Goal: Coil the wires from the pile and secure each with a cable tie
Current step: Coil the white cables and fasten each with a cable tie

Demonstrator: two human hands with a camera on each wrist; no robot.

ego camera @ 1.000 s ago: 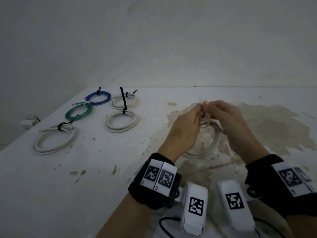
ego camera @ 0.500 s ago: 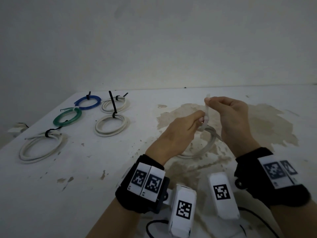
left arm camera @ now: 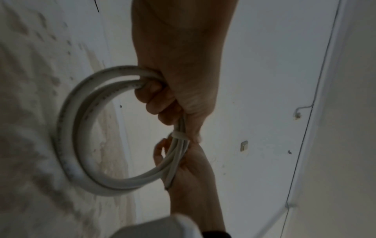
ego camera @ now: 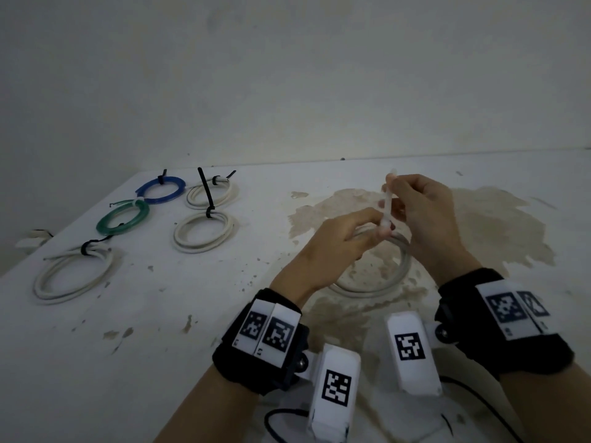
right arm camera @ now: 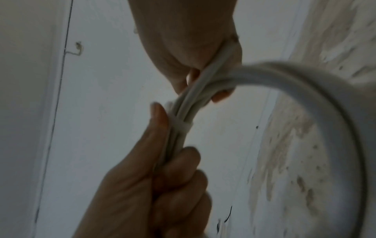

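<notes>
White wire coil held above the stained table, bound by a white cable tie.

The coil is gripped by the curled fingers of the left hand; the tie's upright tail is pinched by the right hand. Five tied coils are laid at far left.

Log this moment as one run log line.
left hand: grips white wire coil | right hand: pulls white cable tie tail upward | tied coils: five
</notes>
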